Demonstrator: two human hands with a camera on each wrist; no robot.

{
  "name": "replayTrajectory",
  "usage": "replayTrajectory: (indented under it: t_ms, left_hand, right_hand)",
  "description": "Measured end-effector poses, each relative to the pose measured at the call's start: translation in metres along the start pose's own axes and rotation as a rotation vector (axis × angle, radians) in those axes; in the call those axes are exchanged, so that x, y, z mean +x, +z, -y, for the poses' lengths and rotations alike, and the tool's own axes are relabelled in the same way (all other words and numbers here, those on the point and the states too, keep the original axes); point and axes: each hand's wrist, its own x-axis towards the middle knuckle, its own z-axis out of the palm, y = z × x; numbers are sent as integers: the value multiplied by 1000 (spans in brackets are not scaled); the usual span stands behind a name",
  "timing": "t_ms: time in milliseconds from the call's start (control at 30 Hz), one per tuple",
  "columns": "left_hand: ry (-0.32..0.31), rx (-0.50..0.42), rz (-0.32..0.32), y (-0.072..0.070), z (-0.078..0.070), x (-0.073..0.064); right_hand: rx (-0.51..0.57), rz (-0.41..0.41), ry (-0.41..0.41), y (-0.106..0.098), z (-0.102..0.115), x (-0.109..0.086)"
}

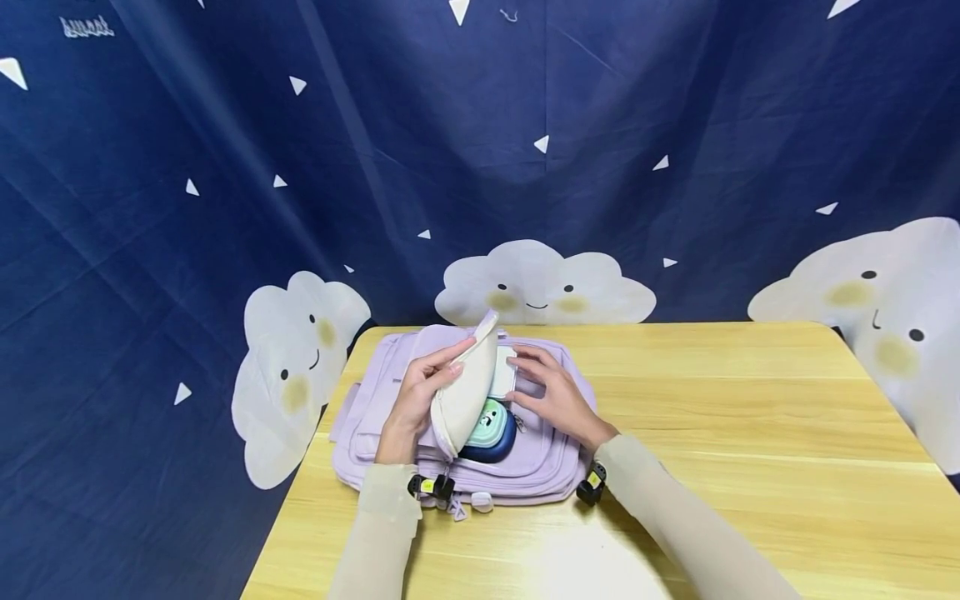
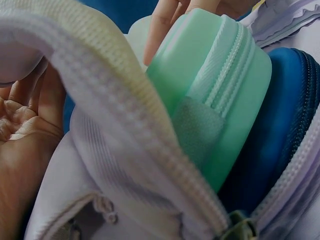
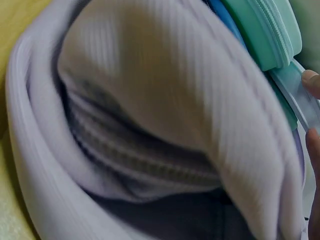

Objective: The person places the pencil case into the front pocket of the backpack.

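Observation:
A lilac backpack lies on the table with its front pocket unzipped. My left hand holds the pocket's cream-lined flap raised, thumb on the lining and fingers behind it. Inside the pocket sit a mint-green zip case with a small animal face and a navy blue zip case, side by side. Beyond them stands a flat pale box, whitish blue. My right hand grips that box at its right edge between thumb and fingers. The flap hides the box's left side.
The backpack rests on the left part of a light wooden table. Zipper pulls hang at the bag's near edge. A dark blue curtain with white triangles and smiling clouds hangs right behind the table and along the left.

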Motion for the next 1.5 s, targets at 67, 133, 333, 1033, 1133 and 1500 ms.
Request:
replayTrajectory:
  t_ms: [67,133,333,1033,1133,1500]
  left_hand:
    - [-2,-4,3,0,0,0]
    - [-5,-7,6,0,0,0]
    - [-13,20,6,-1,0,-1]
    - [-14,12,11,-2,3,-1]
    - [-16,22,17,0,1,0]
    - [-33,77,-26,7,-6,-2]
  right_hand:
    - [43,-14,-16,0,-1,-1]
    - [61,-23,-31,1,-2,-1]
    - [84,-20,-13,5,-4,1]
    - [122,-8,31,12,-1,4]
    - [161,-13,42,10,-2,3]
    - [142,-47,24,6,-5,1]
